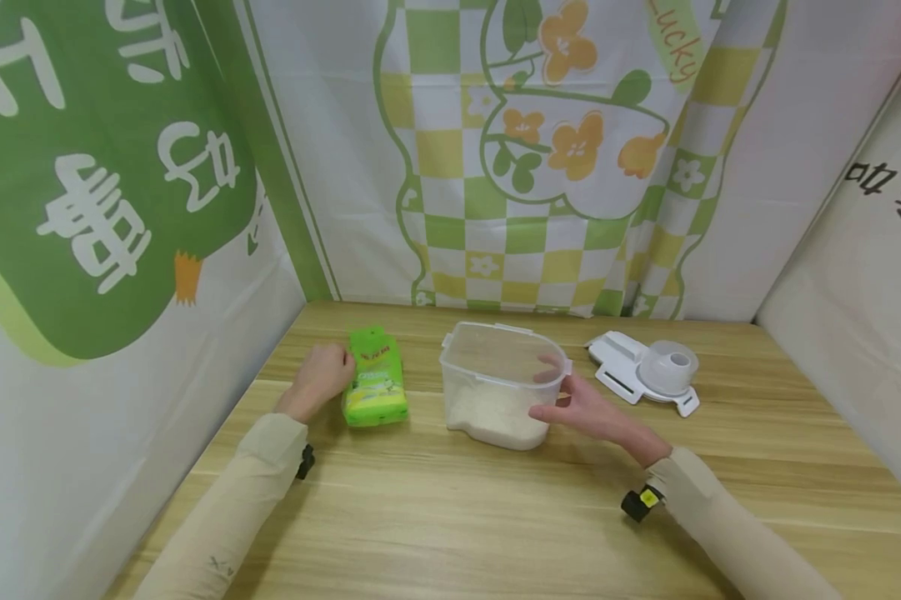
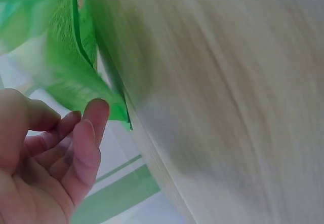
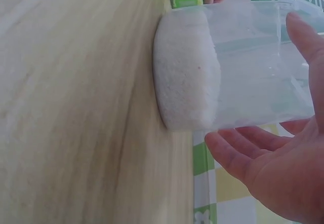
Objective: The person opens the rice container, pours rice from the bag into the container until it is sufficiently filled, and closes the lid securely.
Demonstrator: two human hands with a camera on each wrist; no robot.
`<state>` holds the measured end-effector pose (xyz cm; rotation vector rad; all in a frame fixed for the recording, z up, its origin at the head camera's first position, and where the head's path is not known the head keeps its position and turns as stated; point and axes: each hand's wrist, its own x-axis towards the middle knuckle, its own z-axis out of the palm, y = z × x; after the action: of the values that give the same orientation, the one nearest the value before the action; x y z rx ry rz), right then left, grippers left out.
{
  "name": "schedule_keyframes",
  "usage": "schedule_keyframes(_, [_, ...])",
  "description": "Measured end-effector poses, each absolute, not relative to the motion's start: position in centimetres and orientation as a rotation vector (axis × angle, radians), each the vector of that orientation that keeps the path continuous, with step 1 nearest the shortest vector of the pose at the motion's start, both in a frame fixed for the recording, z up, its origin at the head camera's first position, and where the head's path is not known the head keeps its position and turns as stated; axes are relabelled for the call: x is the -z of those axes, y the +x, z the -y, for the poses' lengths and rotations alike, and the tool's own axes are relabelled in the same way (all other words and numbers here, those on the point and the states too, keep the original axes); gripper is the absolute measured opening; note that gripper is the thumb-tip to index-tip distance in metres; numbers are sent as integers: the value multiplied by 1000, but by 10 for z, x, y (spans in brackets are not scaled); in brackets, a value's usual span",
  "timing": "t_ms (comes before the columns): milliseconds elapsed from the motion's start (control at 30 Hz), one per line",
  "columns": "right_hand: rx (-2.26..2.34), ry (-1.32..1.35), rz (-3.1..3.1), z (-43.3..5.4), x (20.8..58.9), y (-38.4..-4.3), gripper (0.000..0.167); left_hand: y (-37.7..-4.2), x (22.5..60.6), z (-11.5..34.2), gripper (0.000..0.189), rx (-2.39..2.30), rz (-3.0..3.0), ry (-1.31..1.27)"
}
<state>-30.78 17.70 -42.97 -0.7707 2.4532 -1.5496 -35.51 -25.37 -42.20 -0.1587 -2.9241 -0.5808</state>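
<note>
A clear plastic storage container [image 1: 495,367] stands upright on the table, its bottom part filled with fine white grains that look like rice [image 3: 185,69]. My right hand [image 1: 588,408] is at its right corner, thumb on the near side and fingers behind, spread fairly straight along the wall. Left of the container is a bright green packet [image 1: 376,379] with yellow and red print. Beside its left edge is my left hand [image 1: 321,379]. In the left wrist view its fingers [image 2: 91,148] are loosely bent, fingertips right at the packet's green end, and nothing shows gripped between them.
A white lid [image 1: 623,358] with a round translucent cup [image 1: 669,367] lies on the wooden table [image 1: 420,517], right of the container. Behind the table hangs a checked cloth [image 1: 450,192]; printed cloths also close off the left and right sides.
</note>
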Motion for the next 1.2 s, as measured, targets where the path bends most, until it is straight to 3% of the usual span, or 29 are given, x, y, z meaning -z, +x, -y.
schedule_keyframes(500, [1372, -797, -2518, -190, 415, -311, 83, -341, 405, 228, 39, 412, 2794, -178])
schedule_keyframes(933, [1282, -889, -2552, -203, 405, -312, 73, -326, 396, 180, 35, 672, 2621, -501])
schedule_keyframes(1200, [1220, -917, -2604, -213, 399, -314, 41, -325, 399, 158, 27, 925, 2601, -607])
